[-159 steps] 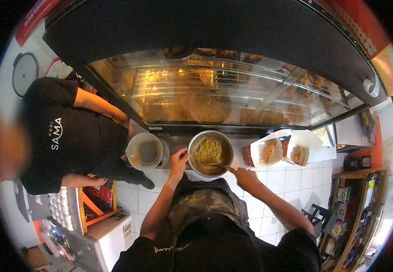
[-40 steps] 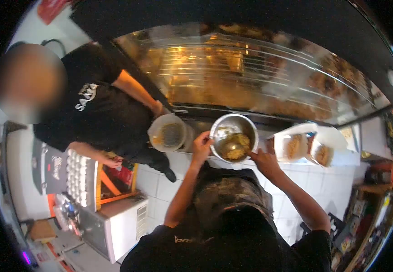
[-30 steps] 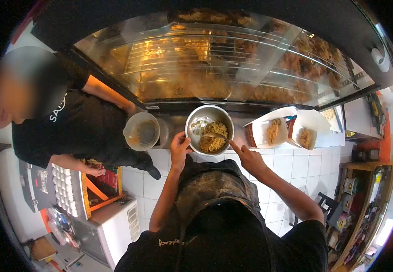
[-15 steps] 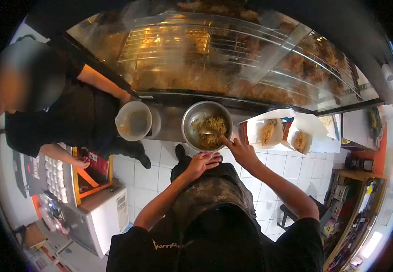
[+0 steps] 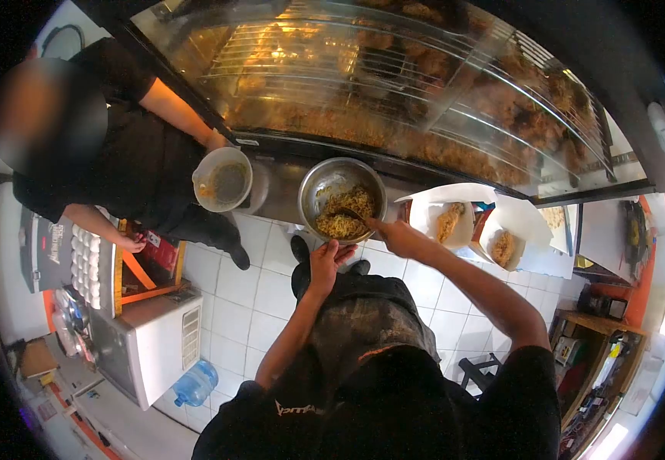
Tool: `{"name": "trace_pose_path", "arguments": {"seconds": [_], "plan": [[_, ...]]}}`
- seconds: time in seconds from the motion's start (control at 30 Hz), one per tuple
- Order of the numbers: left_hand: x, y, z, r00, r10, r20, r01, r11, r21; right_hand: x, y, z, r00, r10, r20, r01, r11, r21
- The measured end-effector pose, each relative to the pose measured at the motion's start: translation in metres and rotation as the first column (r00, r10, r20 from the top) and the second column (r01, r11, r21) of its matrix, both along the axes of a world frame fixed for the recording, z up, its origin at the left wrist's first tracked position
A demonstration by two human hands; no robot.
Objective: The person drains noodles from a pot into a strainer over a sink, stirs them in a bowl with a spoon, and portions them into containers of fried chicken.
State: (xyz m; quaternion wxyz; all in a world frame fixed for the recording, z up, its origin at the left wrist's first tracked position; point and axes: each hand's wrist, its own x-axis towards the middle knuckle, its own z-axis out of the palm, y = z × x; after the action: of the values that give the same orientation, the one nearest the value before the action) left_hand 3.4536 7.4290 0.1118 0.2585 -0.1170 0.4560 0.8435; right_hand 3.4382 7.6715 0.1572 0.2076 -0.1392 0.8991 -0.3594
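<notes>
noodles (image 5: 355, 201) lie in the steel bowl (image 5: 321, 184) at upper centre of the frame, right hand (image 5: 398, 236) closed on a spoon (image 5: 349, 215) among them, left hand (image 5: 323, 262) loosely open just below the rim, where bracing the bowl should help scoop cleanly.

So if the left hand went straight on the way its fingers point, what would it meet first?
Probably the near rim of the metal bowl, right ahead of the left hand, with noodles beyond. Depth is unclear; it might slip under the rim.
</notes>
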Motion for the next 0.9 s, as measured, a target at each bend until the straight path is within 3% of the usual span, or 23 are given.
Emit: {"name": "trace_pose_path", "arguments": {"seconds": [0.07, 0.27, 0.4, 0.47, 0.5, 0.53, 0.6, 0.67, 0.8, 0.83, 0.9], "plan": [[-0.005, 0.004, -0.003, 0.999, -0.035, -0.014, 0.035, 0.999, -0.019, -0.011, 0.000, 0.008, 0.997, 0.063, -0.054, -0.051, 0.978, 0.201], [-0.002, 0.004, 0.000, 0.996, -0.070, 0.057, 0.064, 0.992, 0.106, -0.024, -0.010, 0.037, 0.934, 0.152, -0.324, -0.058, 0.958, 0.281], [-0.003, 0.012, -0.002, 0.997, 0.010, 0.082, -0.022, 0.989, 0.149, -0.037, -0.020, 0.012, 0.966, 0.180, -0.187, -0.119, 0.947, 0.300], [-0.003, 0.014, -0.002, 0.996, 0.039, 0.084, -0.054, 0.982, 0.182, -0.037, -0.022, 0.005, 0.997, 0.082, -0.009, -0.079, 0.974, 0.214], [-0.008, 0.014, -0.001, 0.996, 0.076, 0.054, -0.085, 0.978, 0.189, -0.029, -0.018, 0.018, 0.923, 0.255, -0.289, -0.163, 0.938, 0.305], [-0.005, 0.012, -0.001, 0.993, 0.113, 0.027, -0.117, 0.974, 0.195, -0.031, -0.021, 0.050, 0.942, 0.299, -0.150, -0.223, 0.896, 0.384], [-0.005, 0.012, -0.015, 0.985, 0.154, 0.073, -0.169, 0.943, 0.288, -0.028, -0.011, 0.066, 0.928, 0.307, -0.211, -0.227, 0.915, 0.334], [-0.006, 0.018, -0.011, 0.958, 0.243, 0.150, -0.276, 0.923, 0.268, -0.027, -0.012, 0.062, 0.944, 0.254, -0.209, -0.177, 0.927, 0.331], [-0.005, 0.018, -0.004, 0.945, 0.295, 0.142, -0.319, 0.927, 0.195, -0.014, -0.019, 0.044, 0.977, 0.173, -0.123, -0.137, 0.957, 0.257], [-0.005, 0.018, 0.000, 0.950, 0.300, 0.090, -0.309, 0.944, 0.113, -0.009, -0.020, 0.035, 0.945, 0.182, -0.273, -0.109, 0.959, 0.261], [-0.004, 0.014, 0.001, 0.954, 0.298, 0.036, -0.299, 0.954, 0.021, -0.020, -0.016, 0.009, 0.976, 0.120, -0.180, -0.086, 0.979, 0.187]]}}
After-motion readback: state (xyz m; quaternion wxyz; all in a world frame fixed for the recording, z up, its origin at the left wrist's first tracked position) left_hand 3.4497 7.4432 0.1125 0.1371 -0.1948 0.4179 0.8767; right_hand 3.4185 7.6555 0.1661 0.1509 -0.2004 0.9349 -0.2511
